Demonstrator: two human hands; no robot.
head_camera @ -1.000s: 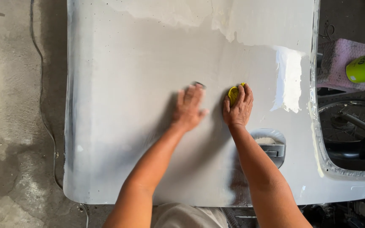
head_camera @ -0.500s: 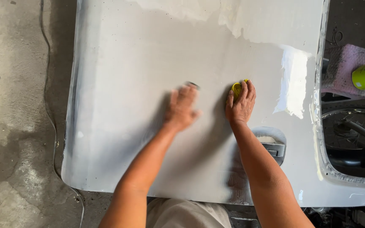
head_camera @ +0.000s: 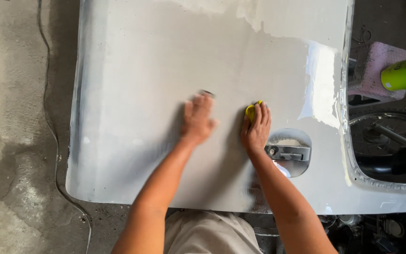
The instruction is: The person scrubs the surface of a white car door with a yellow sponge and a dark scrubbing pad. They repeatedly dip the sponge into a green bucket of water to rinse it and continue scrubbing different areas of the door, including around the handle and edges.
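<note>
Right now you are pressing your left hand [head_camera: 198,120] flat and blurred onto the grey primed car door [head_camera: 165,94], something small and dark peeking past its fingertips, while your right hand [head_camera: 256,130] is curling over a yellow pad [head_camera: 251,111] beside the door handle [head_camera: 287,152]; a green can [head_camera: 402,74], contents unseen, is lying beyond the window opening.

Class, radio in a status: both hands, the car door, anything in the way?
Left hand flat on car door, blurred. Right hand pressing yellow sponge. Door handle beside it.
</note>
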